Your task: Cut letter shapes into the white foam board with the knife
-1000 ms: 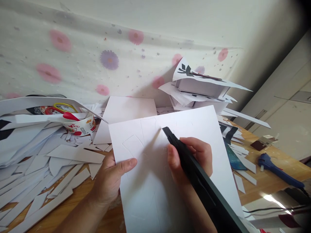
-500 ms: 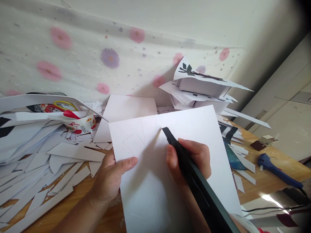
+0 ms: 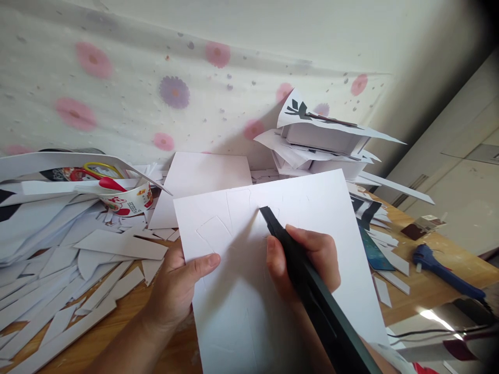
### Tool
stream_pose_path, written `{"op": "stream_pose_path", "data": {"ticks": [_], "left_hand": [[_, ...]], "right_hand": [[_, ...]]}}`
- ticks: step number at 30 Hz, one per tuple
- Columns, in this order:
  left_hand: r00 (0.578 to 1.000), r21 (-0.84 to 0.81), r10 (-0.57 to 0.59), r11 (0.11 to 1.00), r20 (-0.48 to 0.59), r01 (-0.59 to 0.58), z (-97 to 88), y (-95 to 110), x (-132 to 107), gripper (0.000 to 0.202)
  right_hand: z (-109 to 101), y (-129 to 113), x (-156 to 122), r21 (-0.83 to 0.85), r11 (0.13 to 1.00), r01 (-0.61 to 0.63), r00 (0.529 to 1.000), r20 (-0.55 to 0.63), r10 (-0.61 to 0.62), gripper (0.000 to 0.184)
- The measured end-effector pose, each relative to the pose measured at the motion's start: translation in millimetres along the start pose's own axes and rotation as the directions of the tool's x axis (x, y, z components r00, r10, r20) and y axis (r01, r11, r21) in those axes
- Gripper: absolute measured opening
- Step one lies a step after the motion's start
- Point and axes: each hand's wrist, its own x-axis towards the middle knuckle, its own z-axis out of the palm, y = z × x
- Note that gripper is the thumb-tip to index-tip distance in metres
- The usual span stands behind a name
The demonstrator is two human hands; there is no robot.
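A white foam board (image 3: 230, 291) lies tilted up in front of me, with thin outlined shapes on its upper part. My left hand (image 3: 177, 285) grips the board's left edge, thumb on top and the other fingers underneath. In my right hand (image 3: 312, 259) is a long black utility knife (image 3: 300, 270), held like a pen. Its narrow tip rests at or just over the upper middle of the board; the blade itself is too small to make out clearly. A shadow of the hand and knife falls across the sheet.
White paper strips and offcuts (image 3: 97, 291) cover the left of the wooden table. Behind them is a paper cup (image 3: 130, 200) with a red spoon. White box-like pieces (image 3: 323, 137) stand stacked at the back right. A blue glue gun (image 3: 444, 272) and cables lie on the right.
Almost nothing differs. The knife tip has shifted very slightly downward, and my right hand has moved a touch with it. My left hand keeps its hold on the board.
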Motion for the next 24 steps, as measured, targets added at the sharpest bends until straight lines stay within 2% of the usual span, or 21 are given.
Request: {"op": "stream_pose_path", "data": {"ticks": [14, 24], "left_hand": [[0.999, 0.007, 0.028, 1.0, -0.025, -0.028, 3.2, -1.6, -1.5, 0.048], [0.998, 0.019, 0.014, 1.0, -0.063, -0.013, 5.6, -1.1, -3.3, 0.036]], "right_hand": [[-5.6, 5.6, -10.9, 0.14, 0.99, -0.024, 1.0, 0.02, 0.021, 0.029], [-8.5, 5.6, -9.7, 0.161, 0.987, -0.006, 0.999, 0.032, 0.0, 0.03]]}}
